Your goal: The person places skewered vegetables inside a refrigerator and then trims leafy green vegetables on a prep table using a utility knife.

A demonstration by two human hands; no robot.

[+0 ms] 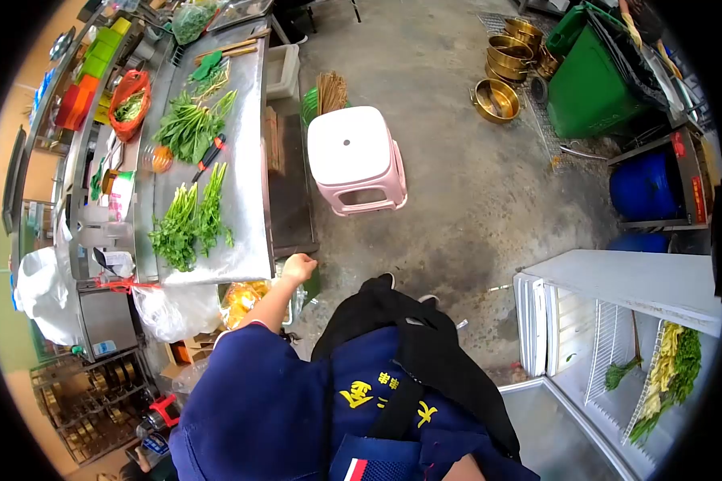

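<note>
Green leafy bunches (176,232), slender stalks (217,181)

Single head-worn view, looking steeply down over the person's own torso.

Gloss on metal, matt underfoot

From my remote seat, I see a smooth, shiny metal counter (246,172) at ten o'clock. At twelve, the plastic stool (347,148) looks smooth. Brassy metal pots (497,102) gleam past one; the bin (583,88) at two is green plastic. Thin, glossy plastic bag (167,311) at eight, matt cloth shirt (257,401) at seven, rough-looking floor (449,176) between.
</note>
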